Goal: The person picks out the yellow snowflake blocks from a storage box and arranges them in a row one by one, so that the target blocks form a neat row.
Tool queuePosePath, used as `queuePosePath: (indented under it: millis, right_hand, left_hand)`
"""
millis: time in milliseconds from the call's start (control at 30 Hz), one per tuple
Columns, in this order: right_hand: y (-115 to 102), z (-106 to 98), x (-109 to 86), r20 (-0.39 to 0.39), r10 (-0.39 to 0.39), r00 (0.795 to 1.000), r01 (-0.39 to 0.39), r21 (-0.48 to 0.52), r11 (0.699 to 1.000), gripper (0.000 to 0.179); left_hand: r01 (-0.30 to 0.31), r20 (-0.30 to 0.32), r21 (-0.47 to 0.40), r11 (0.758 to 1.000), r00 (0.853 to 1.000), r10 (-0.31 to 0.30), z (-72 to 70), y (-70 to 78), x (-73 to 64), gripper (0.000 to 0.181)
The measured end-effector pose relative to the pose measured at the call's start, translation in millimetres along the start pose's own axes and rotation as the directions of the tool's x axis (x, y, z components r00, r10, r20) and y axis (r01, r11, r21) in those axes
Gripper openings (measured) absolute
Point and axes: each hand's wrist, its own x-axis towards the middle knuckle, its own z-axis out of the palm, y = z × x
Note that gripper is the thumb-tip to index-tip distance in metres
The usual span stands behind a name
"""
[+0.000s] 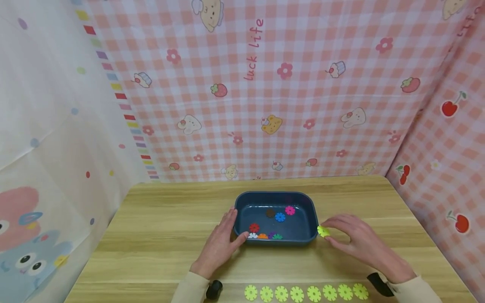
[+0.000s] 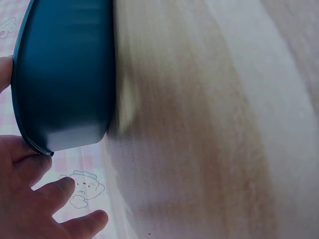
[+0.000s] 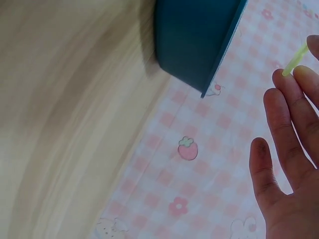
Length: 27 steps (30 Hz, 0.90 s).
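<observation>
A dark blue rectangular plastic box (image 1: 278,243) sits on the table. My left hand (image 1: 219,244) grips its left end, thumb over the near rim and fingertips at the left rim; the left wrist view shows the fingers (image 2: 37,169) against that rim. Just off the box's right side, my right hand (image 1: 354,235) pinches a yellow-green snowflake disc (image 1: 323,231) between thumb and fingertips. That disc (image 3: 295,59) appears edge-on in the right wrist view. Inside the box lie several loose discs, among them a pink disc (image 1: 290,210), a blue disc (image 1: 280,217) and a red disc (image 1: 254,228).
Along the table's near edge runs a row of several yellow-green discs (image 1: 297,294), between my forearms. The wooden table (image 1: 163,223) meets a pink checked cloth (image 1: 242,105) at the back, with more cloth hanging on both sides. Dark bands circle my wrists.
</observation>
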Motion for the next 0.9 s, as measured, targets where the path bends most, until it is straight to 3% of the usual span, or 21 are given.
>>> queuePosePath:
  millis: [200, 900]
  right_hand:
    - [3, -2, -13.2, -0.040, 0.007, 0.999, -0.008, -0.011, 1.000, 0.037]
    - [7, -16, -51.9, -0.042, 0.064, 0.997, -0.064, -0.008, 0.998, 0.050]
  left_hand:
    - [-0.001, 0.001, 0.001, 1.000, 1.000, 0.001, -0.1, 0.6, -0.2, 0.082]
    - [0.000, 0.000, 0.011, 1.000, 1.000, 0.000, 1.0, 0.0, 0.8, 0.082]
